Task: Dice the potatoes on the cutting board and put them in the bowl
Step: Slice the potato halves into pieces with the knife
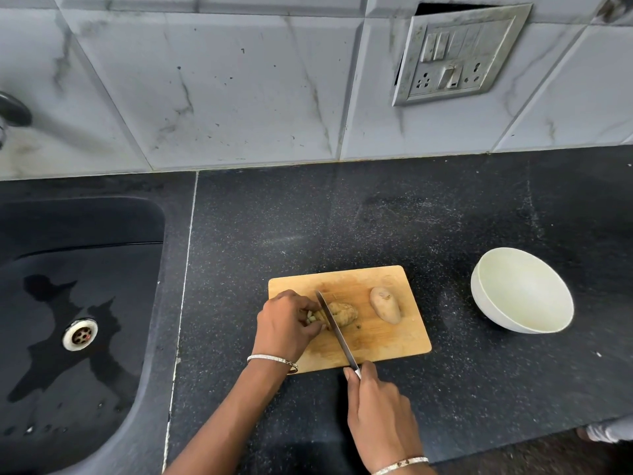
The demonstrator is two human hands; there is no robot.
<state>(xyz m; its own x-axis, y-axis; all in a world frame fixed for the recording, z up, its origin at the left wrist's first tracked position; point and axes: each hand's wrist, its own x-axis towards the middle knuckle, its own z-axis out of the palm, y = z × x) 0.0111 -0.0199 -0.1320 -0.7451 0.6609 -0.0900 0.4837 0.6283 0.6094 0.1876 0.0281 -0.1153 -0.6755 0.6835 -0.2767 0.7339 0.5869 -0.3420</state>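
Tiled wall (222,80) at 12 o'clock, with a socket plate (459,53) toward 1. Black counter (376,217) below; wet sink (68,303) at 9, its drain (80,334) visible.

Cutting board (387,341) lies centre. White bowl (520,293) sits at 3 o'clock of the board, apart from it.

Left hand (284,323), fingers curled, holds the part-cut potato (344,313) at the board's 9 o'clock side and hides its left end; small cut bits show at the fingertips. Right hand (380,413) grips the handle of the knife (334,323), whose blade crosses that potato from 11 to 5.

Whole potato (385,305) lies just beside it at 3, on the board.
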